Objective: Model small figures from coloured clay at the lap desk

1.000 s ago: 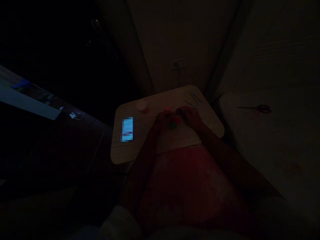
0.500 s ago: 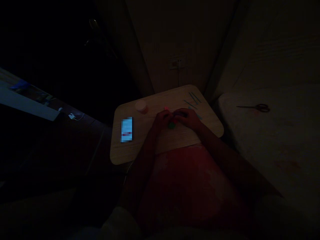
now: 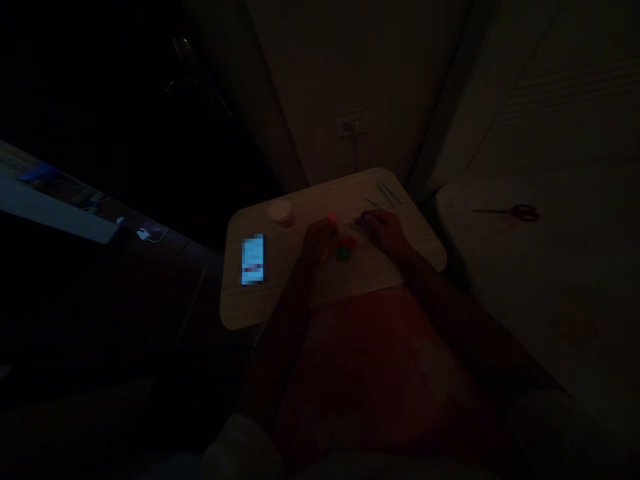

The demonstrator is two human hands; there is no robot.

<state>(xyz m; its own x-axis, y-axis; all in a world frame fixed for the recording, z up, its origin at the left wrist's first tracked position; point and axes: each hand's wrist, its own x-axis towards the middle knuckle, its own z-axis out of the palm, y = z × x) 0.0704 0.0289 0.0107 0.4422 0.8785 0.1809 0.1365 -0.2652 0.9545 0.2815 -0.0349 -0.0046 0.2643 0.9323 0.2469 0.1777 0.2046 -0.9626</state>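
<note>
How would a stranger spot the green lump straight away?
Start with the wooden table that has a lit screen on it. Between the person's left hand and right hand, find the small red piece. The lump sits right by its near side, green where that neighbour is red.

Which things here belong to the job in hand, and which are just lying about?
Likely in use:
purple object, in the right hand
pink piece, by the left hand
red piece and green piece, between the hands

Likely just lying about:
lit screen
pale tub
scissors
thin sticks, perhaps in use
</note>
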